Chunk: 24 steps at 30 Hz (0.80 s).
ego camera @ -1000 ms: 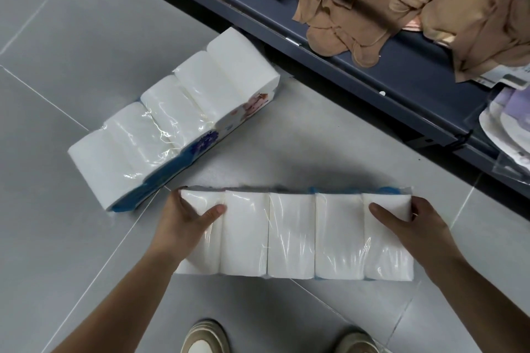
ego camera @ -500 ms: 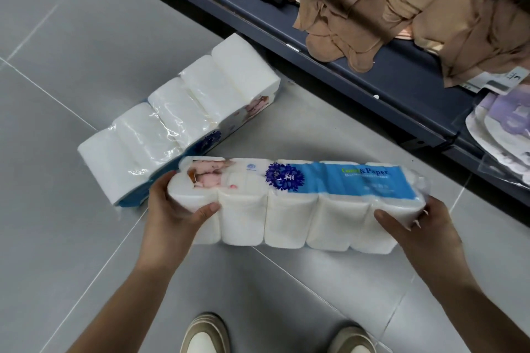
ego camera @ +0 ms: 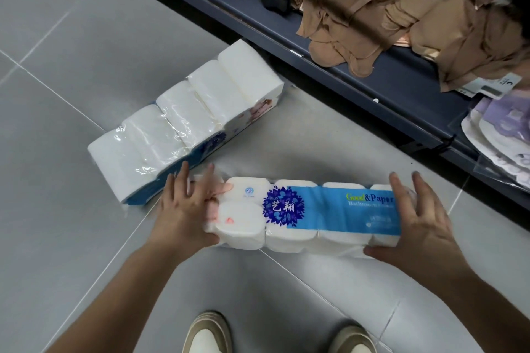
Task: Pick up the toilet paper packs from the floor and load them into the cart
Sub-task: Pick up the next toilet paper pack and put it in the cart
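I hold a long toilet paper pack (ego camera: pixel 304 215) level above the floor, its blue printed label facing up. My left hand (ego camera: pixel 183 209) clamps its left end, fingers spread over the top. My right hand (ego camera: pixel 415 221) clamps its right end the same way. A second toilet paper pack (ego camera: pixel 183 123), white in clear plastic with a blue side, lies on the grey tile floor just beyond my left hand, angled toward the shelf. No cart shows in the view.
A dark blue shelf (ego camera: pixel 358 71) runs diagonally along the far right, loaded with tan stockings (ego camera: pixel 387 23), black socks and packaged goods. My two shoes (ego camera: pixel 209 332) stand on the tiles at the bottom edge.
The pack I hold has come up off the floor and rolled toward me, so its blue label now faces up. Both hands shifted from its near face to its ends.
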Motion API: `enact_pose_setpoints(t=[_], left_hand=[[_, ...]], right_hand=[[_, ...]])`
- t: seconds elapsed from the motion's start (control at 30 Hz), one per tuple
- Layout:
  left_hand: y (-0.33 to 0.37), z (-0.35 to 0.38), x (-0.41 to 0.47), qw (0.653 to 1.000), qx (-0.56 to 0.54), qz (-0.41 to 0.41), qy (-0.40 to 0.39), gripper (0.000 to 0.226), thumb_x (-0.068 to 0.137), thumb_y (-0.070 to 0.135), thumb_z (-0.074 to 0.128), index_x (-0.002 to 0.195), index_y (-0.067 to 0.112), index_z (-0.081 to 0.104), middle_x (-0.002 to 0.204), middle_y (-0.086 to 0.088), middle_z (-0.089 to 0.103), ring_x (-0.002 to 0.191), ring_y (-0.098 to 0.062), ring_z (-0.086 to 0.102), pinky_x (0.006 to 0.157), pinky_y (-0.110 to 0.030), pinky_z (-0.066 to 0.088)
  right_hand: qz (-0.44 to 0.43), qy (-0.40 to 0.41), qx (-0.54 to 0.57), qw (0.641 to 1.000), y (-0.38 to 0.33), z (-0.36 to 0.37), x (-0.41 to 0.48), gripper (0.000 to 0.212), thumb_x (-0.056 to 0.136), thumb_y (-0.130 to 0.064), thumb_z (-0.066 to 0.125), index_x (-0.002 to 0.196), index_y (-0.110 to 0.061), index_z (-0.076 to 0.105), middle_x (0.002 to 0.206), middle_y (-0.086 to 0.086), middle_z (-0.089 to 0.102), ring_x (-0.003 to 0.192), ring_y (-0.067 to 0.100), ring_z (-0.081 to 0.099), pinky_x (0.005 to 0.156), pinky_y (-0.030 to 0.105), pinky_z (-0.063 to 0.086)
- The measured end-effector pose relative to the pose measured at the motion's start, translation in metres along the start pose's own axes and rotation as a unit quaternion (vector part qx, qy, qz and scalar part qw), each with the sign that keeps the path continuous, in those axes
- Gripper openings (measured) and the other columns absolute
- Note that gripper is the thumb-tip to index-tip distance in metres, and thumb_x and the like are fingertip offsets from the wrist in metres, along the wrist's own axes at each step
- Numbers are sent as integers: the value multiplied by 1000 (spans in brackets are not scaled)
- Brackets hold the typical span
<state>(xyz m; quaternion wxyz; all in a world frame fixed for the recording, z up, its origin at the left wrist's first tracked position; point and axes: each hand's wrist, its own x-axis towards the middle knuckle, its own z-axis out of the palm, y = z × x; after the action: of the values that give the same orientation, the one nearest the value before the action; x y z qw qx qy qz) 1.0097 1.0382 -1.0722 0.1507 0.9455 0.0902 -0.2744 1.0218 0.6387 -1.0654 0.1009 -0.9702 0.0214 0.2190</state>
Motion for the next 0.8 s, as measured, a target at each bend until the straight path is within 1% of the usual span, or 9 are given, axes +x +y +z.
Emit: enact_pose_setpoints(t=[0.03,0.1,0.2,0.3,0.4,0.47,0.57,0.7,0.8], left_hand=[[0,1,0,1000,18,2,-17,147,55,44,93,157,47,-13,170,-9,-11,156,-42,-3,125,-58,20],[-2,5,-2,999,25,12,-20,141,54,44,90,160,44,-3,167,-9,1,153,-43,12,118,-57,34],[-1,5,-8,1000,1,1,-4,124,53,38,86,155,41,15,156,-5,17,137,-40,34,107,-51,45],[6,0,-14,1000,-21,-13,0,117,56,33,86,155,40,23,152,-3,20,129,-40,37,103,-50,47],[6,-14,-24,999,-31,-25,20,113,58,28,86,154,39,27,151,-3,22,127,-41,37,101,-51,47],[4,-27,-35,998,-34,-30,36,111,57,26,85,153,39,31,150,-4,24,125,-42,39,101,-53,47],[0,-53,-57,996,-25,-6,82,101,61,24,80,149,39,35,146,-7,31,118,-46,45,97,-56,48],[1,-104,-92,994,-17,-5,112,93,70,22,78,148,42,33,146,-4,31,110,-46,46,89,-55,51],[6,-149,-124,992,-12,-6,125,87,72,22,75,147,41,34,146,-5,32,109,-46,48,91,-55,51]], right_hand=[[-16,-20,-37,999,0,1,2,153,41,-63,94,162,-34,6,168,15,12,152,40,21,119,57,26],[-29,-52,-72,996,-4,3,4,149,43,-66,90,161,-39,3,165,11,16,150,37,22,116,57,34],[-29,-54,-57,996,-11,0,5,135,46,-58,88,159,-39,18,153,5,29,140,31,31,102,54,49],[-30,-40,-50,998,-18,-8,3,121,49,-53,85,155,-37,30,146,4,34,134,30,35,101,52,50],[-42,-11,-41,998,-27,-22,-1,119,47,-49,89,152,-34,36,143,7,38,131,32,38,100,55,50],[-42,-3,-37,998,-35,-35,-7,119,47,-46,91,152,-33,36,144,8,37,132,33,37,100,56,49],[-42,9,-28,999,-49,-60,-25,121,47,-47,92,152,-34,34,145,8,37,133,33,36,99,56,49],[-43,5,-25,999,-72,-106,-56,122,48,-48,92,154,-35,32,146,6,35,136,31,34,104,55,46],[-51,17,-21,998,-89,-148,-81,122,46,-50,91,153,-36,35,144,5,37,135,31,36,103,55,48]])
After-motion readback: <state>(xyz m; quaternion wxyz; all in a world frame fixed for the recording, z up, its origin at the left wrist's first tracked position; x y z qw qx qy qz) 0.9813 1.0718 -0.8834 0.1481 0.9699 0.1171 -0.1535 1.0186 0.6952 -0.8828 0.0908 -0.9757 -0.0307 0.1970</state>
